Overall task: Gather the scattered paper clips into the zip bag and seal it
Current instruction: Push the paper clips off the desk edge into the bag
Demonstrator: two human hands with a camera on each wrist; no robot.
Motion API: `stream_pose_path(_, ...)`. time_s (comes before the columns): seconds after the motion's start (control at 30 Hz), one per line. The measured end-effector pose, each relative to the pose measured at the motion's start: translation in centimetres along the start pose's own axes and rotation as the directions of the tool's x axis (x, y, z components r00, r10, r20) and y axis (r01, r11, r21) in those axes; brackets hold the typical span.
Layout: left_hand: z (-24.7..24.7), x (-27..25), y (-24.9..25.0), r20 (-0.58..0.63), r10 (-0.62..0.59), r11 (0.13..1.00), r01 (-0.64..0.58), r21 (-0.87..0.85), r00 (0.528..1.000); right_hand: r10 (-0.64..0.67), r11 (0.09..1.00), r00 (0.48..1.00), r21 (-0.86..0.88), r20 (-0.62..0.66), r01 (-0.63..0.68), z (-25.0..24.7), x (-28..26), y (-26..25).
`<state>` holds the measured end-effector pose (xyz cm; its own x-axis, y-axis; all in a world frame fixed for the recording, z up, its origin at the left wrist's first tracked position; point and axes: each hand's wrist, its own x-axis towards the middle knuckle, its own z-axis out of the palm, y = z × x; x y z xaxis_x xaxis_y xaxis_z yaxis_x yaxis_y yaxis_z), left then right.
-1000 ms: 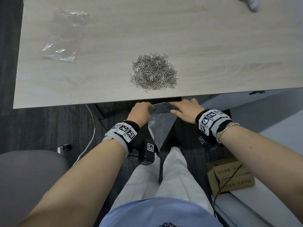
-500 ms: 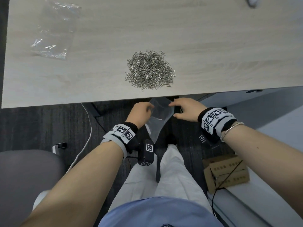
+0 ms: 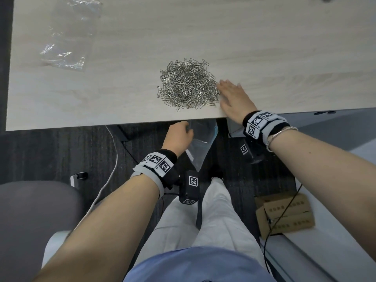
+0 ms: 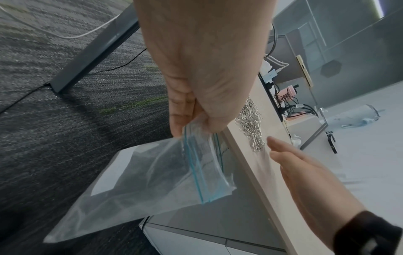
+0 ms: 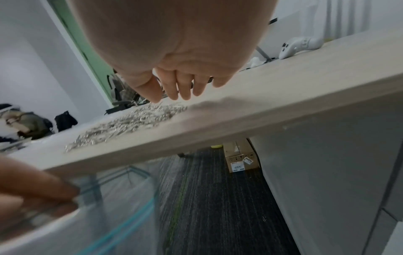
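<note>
A heap of silver paper clips [image 3: 188,84] lies on the light wood table [image 3: 264,47] near its front edge. My left hand [image 3: 180,132] pinches the rim of a clear zip bag [image 3: 200,146] with a blue zip strip [image 4: 196,165], just below the table edge; the bag hangs down from it. My right hand [image 3: 232,94] is flat over the table, fingers straight, at the right side of the heap [image 5: 130,120]. The right hand's fingertips [image 5: 174,93] hover just above the clips and hold nothing.
A crumpled clear plastic wrapper [image 3: 67,37] lies at the table's far left. Under the table are dark carpet, a white cable [image 3: 109,176], a table leg and a cardboard box [image 3: 284,214]. A grey chair [image 3: 34,210] is at the left. A white object [image 5: 301,44] rests far right.
My right hand let go of the bag's rim and rose onto the table, reaching the right side of the clip heap. My left hand still holds the bag below the edge.
</note>
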<state>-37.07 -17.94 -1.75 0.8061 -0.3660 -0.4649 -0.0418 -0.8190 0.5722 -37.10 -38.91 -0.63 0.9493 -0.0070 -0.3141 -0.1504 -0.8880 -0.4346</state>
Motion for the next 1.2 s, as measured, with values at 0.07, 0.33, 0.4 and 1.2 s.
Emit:
stream_pose_path(0.07, 0.2, -0.1, 0.1, -0.011, 0.008, 1.0, -0.008, 0.001, 1.0, -0.002, 0.998, 1.0, -0.067, 0.025, 0.004, 0.8, -0.4, 0.0)
stream_pose_path(0.33, 0.6, -0.1, 0.6, -0.025, -0.005, 0.999, 0.004, -0.042, 1.0, -0.092, 0.99, 0.995, -0.101, 0.044, 0.096, 3.6, -3.0, -0.9)
stream_pose_path(0.4, 0.8, -0.2, 0.9, -0.018, -0.001, 0.999, 0.0, -0.054, 1.0, -0.105, 0.993, 0.994, -0.05, 0.038, 0.107, 3.8, -3.4, -1.0)
stream_pose_path(1.2, 0.4, -1.0, 0.9, -0.185, -0.108, 0.975, 0.068, -0.21, 0.977, -0.134, 0.99, 0.99, 0.047, 0.032, 0.133, 4.5, -4.4, -1.9)
